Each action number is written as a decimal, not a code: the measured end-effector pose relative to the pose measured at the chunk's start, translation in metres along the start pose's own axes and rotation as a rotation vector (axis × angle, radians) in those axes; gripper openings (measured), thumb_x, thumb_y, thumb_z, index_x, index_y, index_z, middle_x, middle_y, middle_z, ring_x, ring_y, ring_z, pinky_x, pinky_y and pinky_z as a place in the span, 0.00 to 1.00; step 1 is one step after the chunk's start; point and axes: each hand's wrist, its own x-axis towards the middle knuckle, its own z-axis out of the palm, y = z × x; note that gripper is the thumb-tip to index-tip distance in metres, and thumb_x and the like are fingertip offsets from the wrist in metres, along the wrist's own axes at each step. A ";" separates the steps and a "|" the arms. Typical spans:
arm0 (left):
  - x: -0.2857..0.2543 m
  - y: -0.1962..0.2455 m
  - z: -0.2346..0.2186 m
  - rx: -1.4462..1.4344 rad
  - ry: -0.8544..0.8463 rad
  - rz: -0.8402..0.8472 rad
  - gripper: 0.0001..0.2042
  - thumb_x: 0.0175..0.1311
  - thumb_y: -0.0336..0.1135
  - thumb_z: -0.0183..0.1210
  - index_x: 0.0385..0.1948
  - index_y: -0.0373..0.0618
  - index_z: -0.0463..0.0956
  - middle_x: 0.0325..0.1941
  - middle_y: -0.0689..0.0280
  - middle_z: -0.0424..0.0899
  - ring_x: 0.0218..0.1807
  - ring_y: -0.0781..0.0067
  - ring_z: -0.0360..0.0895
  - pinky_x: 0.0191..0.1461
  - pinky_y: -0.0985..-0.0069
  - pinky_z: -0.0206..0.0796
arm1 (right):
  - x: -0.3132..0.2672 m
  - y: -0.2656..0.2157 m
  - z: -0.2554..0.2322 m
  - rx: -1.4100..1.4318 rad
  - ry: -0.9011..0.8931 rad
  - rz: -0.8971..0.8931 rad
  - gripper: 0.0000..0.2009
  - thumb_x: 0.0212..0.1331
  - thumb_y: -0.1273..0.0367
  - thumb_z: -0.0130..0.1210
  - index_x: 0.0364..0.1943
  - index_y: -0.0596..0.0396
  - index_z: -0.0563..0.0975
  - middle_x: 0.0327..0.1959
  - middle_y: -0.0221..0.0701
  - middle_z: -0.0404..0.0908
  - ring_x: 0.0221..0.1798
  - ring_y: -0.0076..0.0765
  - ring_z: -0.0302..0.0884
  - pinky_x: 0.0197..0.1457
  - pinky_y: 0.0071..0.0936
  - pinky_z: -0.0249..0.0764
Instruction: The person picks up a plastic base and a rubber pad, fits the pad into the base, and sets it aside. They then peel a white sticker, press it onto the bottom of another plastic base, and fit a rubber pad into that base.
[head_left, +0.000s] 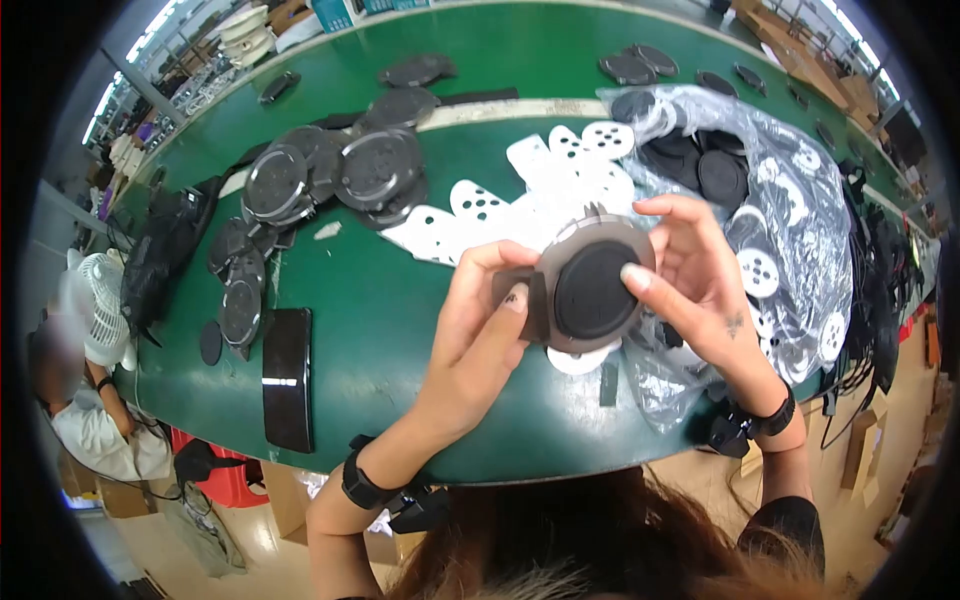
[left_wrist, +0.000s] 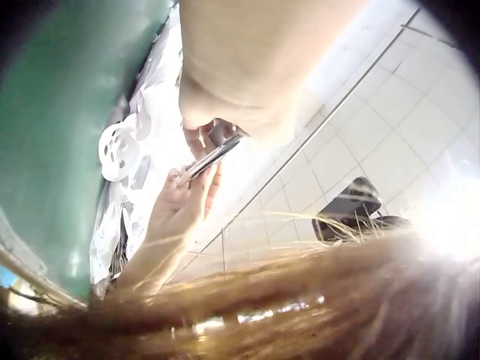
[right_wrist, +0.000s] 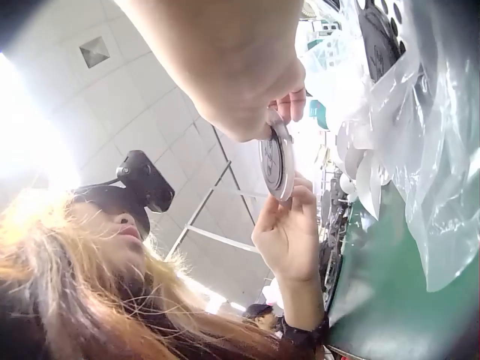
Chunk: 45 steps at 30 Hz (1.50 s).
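In the head view both hands hold a round grey disc (head_left: 592, 290) with a black centre pad above the green table (head_left: 400, 330). My left hand (head_left: 485, 315) grips its left side, with the thumb on a dark tab (head_left: 520, 292). My right hand (head_left: 690, 265) pinches the right rim, one fingertip on the black pad. The left wrist view shows the disc (left_wrist: 214, 156) edge-on between the left hand (left_wrist: 247, 75) and the right hand (left_wrist: 180, 210). In the right wrist view the disc (right_wrist: 279, 161) sits between the right hand (right_wrist: 240, 82) and the left hand (right_wrist: 289, 232).
A heap of black round discs (head_left: 330, 175) lies at the left back. White perforated pieces (head_left: 540, 180) lie behind the hands. A clear plastic bag (head_left: 790, 200) of black and white discs sits at the right. A flat black slab (head_left: 288, 375) lies near the front edge. Another person (head_left: 90, 400) sits at the far left.
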 end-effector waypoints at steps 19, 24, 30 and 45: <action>0.005 0.004 -0.008 -0.256 0.045 -0.129 0.31 0.63 0.32 0.49 0.63 0.51 0.40 0.58 0.50 0.59 0.61 0.52 0.61 0.62 0.55 0.57 | 0.148 0.005 -0.062 0.255 -0.184 0.428 0.12 0.61 0.67 0.50 0.37 0.66 0.73 0.26 0.36 0.79 0.28 0.23 0.79 0.30 0.11 0.76; 0.004 0.010 -0.008 -0.211 -0.085 -0.142 0.28 0.62 0.31 0.49 0.62 0.45 0.44 0.57 0.51 0.61 0.59 0.55 0.64 0.61 0.60 0.59 | 0.153 0.011 -0.055 0.053 -0.064 0.514 0.24 0.60 0.63 0.52 0.49 0.75 0.64 0.44 0.54 0.72 0.43 0.38 0.78 0.43 0.18 0.78; 0.002 0.009 -0.004 -0.105 -0.224 -0.182 0.26 0.61 0.29 0.50 0.60 0.40 0.48 0.56 0.54 0.62 0.56 0.60 0.68 0.58 0.65 0.61 | 0.205 0.003 -0.011 -1.037 -0.623 0.342 0.29 0.53 0.60 0.54 0.59 0.56 0.62 0.53 0.49 0.69 0.49 0.40 0.75 0.52 0.35 0.72; 0.001 0.008 -0.006 -0.012 -0.251 -0.211 0.24 0.58 0.24 0.52 0.57 0.40 0.56 0.52 0.59 0.66 0.49 0.71 0.72 0.51 0.75 0.63 | 0.326 0.131 -0.002 -1.545 -0.287 -0.214 0.32 0.57 0.50 0.47 0.56 0.62 0.62 0.48 0.55 0.69 0.51 0.57 0.69 0.53 0.41 0.69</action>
